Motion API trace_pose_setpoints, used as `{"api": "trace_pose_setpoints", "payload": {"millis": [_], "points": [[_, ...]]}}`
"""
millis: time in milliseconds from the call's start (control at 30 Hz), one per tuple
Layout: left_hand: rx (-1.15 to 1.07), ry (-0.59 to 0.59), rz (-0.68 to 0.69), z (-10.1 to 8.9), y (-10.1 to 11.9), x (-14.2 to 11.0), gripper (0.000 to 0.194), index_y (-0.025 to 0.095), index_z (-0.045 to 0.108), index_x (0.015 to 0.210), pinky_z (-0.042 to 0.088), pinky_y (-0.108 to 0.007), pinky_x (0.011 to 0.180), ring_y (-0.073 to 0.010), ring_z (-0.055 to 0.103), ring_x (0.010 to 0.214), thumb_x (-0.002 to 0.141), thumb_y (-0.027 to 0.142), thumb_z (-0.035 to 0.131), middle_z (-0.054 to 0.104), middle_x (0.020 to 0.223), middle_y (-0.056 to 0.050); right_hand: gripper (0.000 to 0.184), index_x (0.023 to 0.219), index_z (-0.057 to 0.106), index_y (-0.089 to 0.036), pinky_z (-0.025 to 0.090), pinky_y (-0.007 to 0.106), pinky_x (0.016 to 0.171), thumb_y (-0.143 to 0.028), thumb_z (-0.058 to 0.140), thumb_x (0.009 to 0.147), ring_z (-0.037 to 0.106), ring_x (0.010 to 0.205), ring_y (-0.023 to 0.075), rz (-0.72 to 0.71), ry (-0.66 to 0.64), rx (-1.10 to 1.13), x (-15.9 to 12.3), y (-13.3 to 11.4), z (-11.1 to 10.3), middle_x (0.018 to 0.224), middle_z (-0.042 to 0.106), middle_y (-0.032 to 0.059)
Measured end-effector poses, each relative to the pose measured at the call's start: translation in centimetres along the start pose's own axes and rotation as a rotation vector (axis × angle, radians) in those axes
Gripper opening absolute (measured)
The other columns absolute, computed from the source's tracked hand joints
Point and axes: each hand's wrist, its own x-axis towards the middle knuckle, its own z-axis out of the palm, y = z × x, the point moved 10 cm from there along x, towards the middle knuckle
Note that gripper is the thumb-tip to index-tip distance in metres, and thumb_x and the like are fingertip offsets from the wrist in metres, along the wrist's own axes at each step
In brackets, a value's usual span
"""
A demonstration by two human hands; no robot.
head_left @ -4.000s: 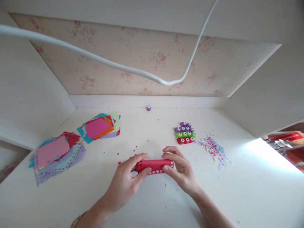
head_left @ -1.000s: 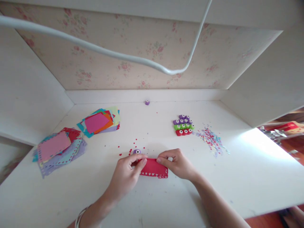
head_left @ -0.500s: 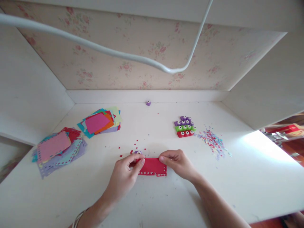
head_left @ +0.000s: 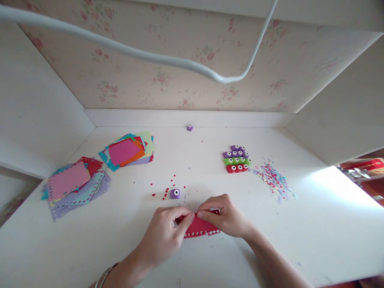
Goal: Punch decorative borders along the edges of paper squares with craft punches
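Note:
A red sheet of paper (head_left: 200, 227) with small holes punched along its edges is pinched between both hands, low in the middle of the view. My left hand (head_left: 169, 230) grips its upper edge with thumb and forefinger. Close beside that, my right hand (head_left: 223, 216) pinches the same edge, the fingertips of the two hands almost meeting. Parts of the sheet are hidden behind the fingers. Just beyond my left hand stands a purple paper punch (head_left: 175, 194), untouched, with small red cut-outs (head_left: 165, 193) scattered to its left.
Further right is a cluster of purple, green and red punches (head_left: 237, 160), beside a heap of tiny coloured cut-outs (head_left: 273, 180). Plain coloured sheets (head_left: 124, 152) and punched sheets (head_left: 69, 182) lie in piles at left. Another purple punch (head_left: 190, 128) sits at the back; a white cable (head_left: 168, 60) hangs above.
Both hands have drawn the red sheet nearer and away from the purple punch, which now shows fully. The hands have come closer together along the sheet's upper edge.

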Motion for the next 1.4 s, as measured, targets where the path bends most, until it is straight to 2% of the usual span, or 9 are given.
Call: {"api": "trace_pose_setpoints", "payload": {"millis": [100, 267, 467, 567, 700, 933, 1200, 1333, 1400], "points": [[-0.002, -0.017, 0.008, 0.3, 0.0, -0.1, 0.031, 0.020, 0.071, 0.077, 0.043, -0.023, 0.057, -0.0146, 0.060, 0.061, 0.095, 0.032, 0.049, 0.067, 0.065, -0.001, 0.030, 0.076, 0.074, -0.017, 0.040, 0.023, 0.053, -0.035, 0.058, 0.092, 0.053, 0.059, 0.0123, 0.012, -0.023, -0.027, 0.0, 0.4, 0.3, 0.066, 0.065, 0.0018], [0.003, -0.017, 0.026, 0.0, 0.2, -0.1, 0.033, 0.021, 0.072, 0.078, 0.041, -0.024, 0.054, -0.0151, 0.058, 0.059, 0.095, 0.031, 0.046, 0.066, 0.064, -0.001, 0.025, 0.081, 0.075, -0.018, 0.043, 0.022, 0.054, -0.035, 0.060, 0.091, 0.057, 0.063, 0.0133, 0.066, -0.007, 0.014, 0.0, 1.2, -0.3, 0.072, 0.070, 0.0027], [0.060, -0.092, 0.033, 0.9, 0.4, -0.2, 0.036, 0.020, 0.065, 0.065, 0.029, -0.025, 0.052, -0.0122, 0.045, 0.053, 0.095, 0.029, 0.046, 0.051, 0.054, 0.002, 0.021, 0.096, 0.077, -0.022, 0.049, 0.025, 0.066, -0.036, 0.063, 0.090, 0.063, 0.072, 0.0149, -0.058, -0.128, 0.021, 0.0, -0.7, 1.4, 0.083, 0.074, 0.0028], [0.027, -0.158, -0.009, 1.6, -0.1, -0.2, 0.039, 0.018, 0.060, 0.059, 0.022, -0.026, 0.050, -0.0107, 0.037, 0.050, 0.094, 0.028, 0.047, 0.041, 0.051, 0.004, 0.019, 0.091, 0.079, -0.023, 0.048, 0.024, 0.065, -0.036, 0.065, 0.089, 0.064, 0.069, 0.0142, -0.035, -0.132, 0.007, -0.1, -0.2, 1.6, 0.077, 0.074, 0.0019], [0.002, -0.163, -0.040, 1.2, -0.7, -0.2, 0.040, 0.018, 0.060, 0.059, 0.022, -0.026, 0.049, -0.0107, 0.038, 0.051, 0.095, 0.032, 0.048, 0.038, 0.052, 0.005, 0.020, 0.081, 0.078, -0.020, 0.047, 0.024, 0.061, -0.035, 0.066, 0.087, 0.063, 0.066, 0.0146, 0.028, -0.099, -0.048, -0.3, 1.1, 0.7, 0.073, 0.073, 0.0026], [-0.047, -0.104, -0.045, -0.9, -0.8, 0.2, 0.045, 0.019, 0.060, 0.059, 0.025, -0.026, 0.049, -0.0119, 0.039, 0.049, 0.096, 0.041, 0.045, 0.043, 0.051, 0.004, 0.024, 0.078, 0.078, -0.019, 0.049, 0.026, 0.061, -0.040, 0.068, 0.085, 0.065, 0.067, 0.0167, 0.102, 0.012, 0.018, -0.2, 2.7, -1.7, 0.074, 0.075, 0.0033], [-0.106, -0.033, -0.065, -1.6, -1.5, 0.4, 0.035, 0.021, 0.073, 0.080, 0.040, -0.020, 0.055, -0.0134, 0.057, 0.062, 0.094, 0.044, 0.050, 0.066, 0.069, 0.001, 0.032, 0.077, 0.075, -0.016, 0.045, 0.025, 0.061, -0.044, 0.065, 0.088, 0.061, 0.066, 0.0148, 0.083, 0.103, 0.141, 0.1, 2.7, -1.9, 0.071, 0.071, 0.0036], [-0.124, 0.144, -0.100, -2.6, -2.3, 0.4, 0.038, 0.019, 0.069, 0.077, 0.040, -0.020, 0.052, -0.0130, 0.056, 0.060, 0.094, 0.047, 0.050, 0.063, 0.065, 0.001, 0.043, 0.112, 0.064, -0.019, 0.048, 0.026, 0.067, -0.051, 0.070, 0.083, 0.062, 0.075, 0.0149, 0.052, 0.087, 0.491, 0.5, 2.6, -0.4, 0.086, 0.069, 0.0031], [-0.123, 0.183, -0.106, -2.8, -2.6, 0.3, 0.037, 0.019, 0.068, 0.078, 0.042, -0.020, 0.052, -0.0131, 0.057, 0.059, 0.094, 0.048, 0.050, 0.064, 0.066, 0.001, 0.044, 0.110, 0.062, -0.018, 0.048, 0.027, 0.069, -0.049, 0.073, 0.081, 0.062, 0.077, 0.0152, 0.057, 0.043, 0.572, 0.8, 2.5, 0.6, 0.088, 0.069, 0.0036]]}}
